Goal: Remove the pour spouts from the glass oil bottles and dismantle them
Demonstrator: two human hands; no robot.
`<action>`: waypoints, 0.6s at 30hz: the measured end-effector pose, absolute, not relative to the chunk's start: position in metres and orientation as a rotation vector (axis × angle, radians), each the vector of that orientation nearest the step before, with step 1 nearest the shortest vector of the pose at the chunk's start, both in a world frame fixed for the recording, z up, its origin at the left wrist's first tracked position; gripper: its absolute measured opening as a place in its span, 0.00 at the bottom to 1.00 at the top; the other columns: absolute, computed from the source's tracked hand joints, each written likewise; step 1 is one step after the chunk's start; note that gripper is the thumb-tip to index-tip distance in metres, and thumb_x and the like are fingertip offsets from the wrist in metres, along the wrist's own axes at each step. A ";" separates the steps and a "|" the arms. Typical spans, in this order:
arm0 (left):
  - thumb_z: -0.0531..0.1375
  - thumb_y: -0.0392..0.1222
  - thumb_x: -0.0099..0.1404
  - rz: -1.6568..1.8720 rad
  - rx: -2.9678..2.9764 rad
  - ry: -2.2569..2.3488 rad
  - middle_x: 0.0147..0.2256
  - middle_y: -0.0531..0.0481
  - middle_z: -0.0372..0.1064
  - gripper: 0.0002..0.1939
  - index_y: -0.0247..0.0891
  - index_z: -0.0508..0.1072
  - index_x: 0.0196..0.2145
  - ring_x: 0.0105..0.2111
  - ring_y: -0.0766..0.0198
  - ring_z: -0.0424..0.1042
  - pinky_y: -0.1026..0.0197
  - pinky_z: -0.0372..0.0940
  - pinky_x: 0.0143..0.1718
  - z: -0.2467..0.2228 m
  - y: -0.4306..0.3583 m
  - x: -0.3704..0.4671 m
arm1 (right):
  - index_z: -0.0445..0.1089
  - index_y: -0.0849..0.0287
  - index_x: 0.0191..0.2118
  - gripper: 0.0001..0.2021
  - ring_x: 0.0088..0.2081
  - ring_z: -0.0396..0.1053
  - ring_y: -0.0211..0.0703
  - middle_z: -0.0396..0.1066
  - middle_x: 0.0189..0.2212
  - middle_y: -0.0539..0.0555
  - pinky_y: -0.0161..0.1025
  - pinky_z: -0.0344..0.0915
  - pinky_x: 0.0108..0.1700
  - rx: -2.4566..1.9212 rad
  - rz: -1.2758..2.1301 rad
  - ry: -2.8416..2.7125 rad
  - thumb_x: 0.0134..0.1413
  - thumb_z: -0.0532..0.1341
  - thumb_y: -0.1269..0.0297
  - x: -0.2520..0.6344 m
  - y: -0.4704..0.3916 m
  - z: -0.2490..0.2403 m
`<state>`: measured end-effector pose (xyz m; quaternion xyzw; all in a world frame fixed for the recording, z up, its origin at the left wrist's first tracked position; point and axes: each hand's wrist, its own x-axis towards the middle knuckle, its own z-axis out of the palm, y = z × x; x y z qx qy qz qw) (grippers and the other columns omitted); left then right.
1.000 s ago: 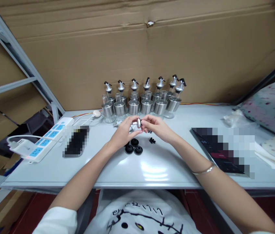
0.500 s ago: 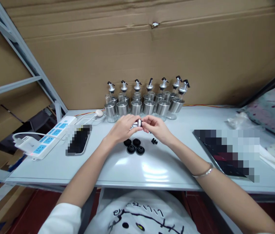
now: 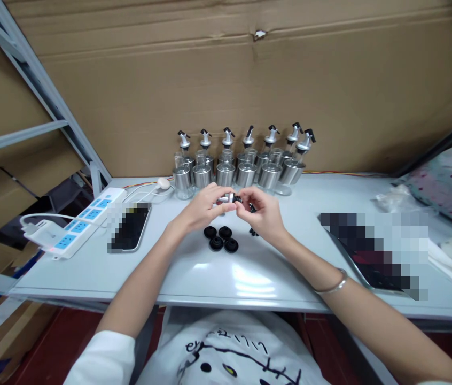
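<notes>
My left hand (image 3: 208, 206) pinches a silver pourer spout (image 3: 230, 198), held sideways above the table. At the spout's right end is a black ribbed stopper (image 3: 237, 198), where the fingertips of my right hand (image 3: 261, 211) are closed. Whether the stopper is fully seated on the spout cannot be made out. Below my hands, several round black rubber stoppers (image 3: 224, 232) lie in a cluster. Small black pieces (image 3: 254, 232) lie partly hidden behind my right hand.
Behind my hands stand glass bottles with steel sleeves (image 3: 225, 175), the back row topped with pourers (image 3: 228, 136). At left are a power strip (image 3: 85, 224) and a phone (image 3: 130, 227). A dark tablet-like device (image 3: 364, 251) and a plastic bag (image 3: 396, 200) are at right.
A black stopper now shows at the spout's end between my hands. My right hand has shifted slightly right and turned, covering more of the small black pieces.
</notes>
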<state>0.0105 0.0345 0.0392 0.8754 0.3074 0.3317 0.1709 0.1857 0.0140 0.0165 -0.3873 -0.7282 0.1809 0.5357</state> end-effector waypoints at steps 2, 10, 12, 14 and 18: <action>0.56 0.46 0.65 0.916 2.430 0.898 0.35 0.50 0.69 0.12 0.39 0.72 0.42 0.36 0.61 0.63 0.61 0.60 0.39 0.039 0.035 0.009 | 0.64 0.57 0.31 0.03 0.25 0.59 0.37 0.61 0.22 0.49 0.37 0.59 0.29 -0.883 0.260 -1.826 0.51 0.57 0.64 0.188 0.015 0.015; 0.56 0.47 0.64 0.721 2.276 0.961 0.38 0.49 0.69 0.14 0.37 0.72 0.43 0.38 0.62 0.66 0.61 0.61 0.41 0.039 0.037 0.002 | 0.65 0.57 0.39 0.05 0.31 0.64 0.42 0.71 0.31 0.56 0.40 0.63 0.33 -0.490 -0.318 -2.137 0.57 0.56 0.72 0.197 0.031 0.008; 0.55 0.47 0.65 0.705 2.336 0.985 0.39 0.49 0.69 0.14 0.38 0.72 0.44 0.40 0.61 0.66 0.60 0.61 0.42 0.037 0.037 0.003 | 0.64 0.58 0.38 0.04 0.32 0.64 0.42 0.71 0.31 0.56 0.40 0.64 0.34 -0.467 -0.326 -2.153 0.57 0.56 0.72 0.197 0.033 0.006; 0.55 0.46 0.66 0.728 2.448 1.019 0.40 0.48 0.69 0.14 0.38 0.70 0.45 0.40 0.59 0.64 0.58 0.60 0.44 0.035 0.037 0.004 | 0.63 0.57 0.36 0.03 0.31 0.64 0.41 0.69 0.30 0.54 0.39 0.64 0.34 -0.548 -0.178 -2.114 0.55 0.57 0.71 0.197 0.035 0.004; 0.55 0.44 0.67 0.836 2.626 1.024 0.40 0.47 0.69 0.14 0.38 0.67 0.48 0.40 0.58 0.62 0.56 0.60 0.44 0.033 0.037 0.001 | 0.60 0.56 0.40 0.11 0.27 0.63 0.37 0.65 0.28 0.49 0.37 0.63 0.31 -0.776 0.595 -1.830 0.52 0.61 0.63 0.194 0.036 0.001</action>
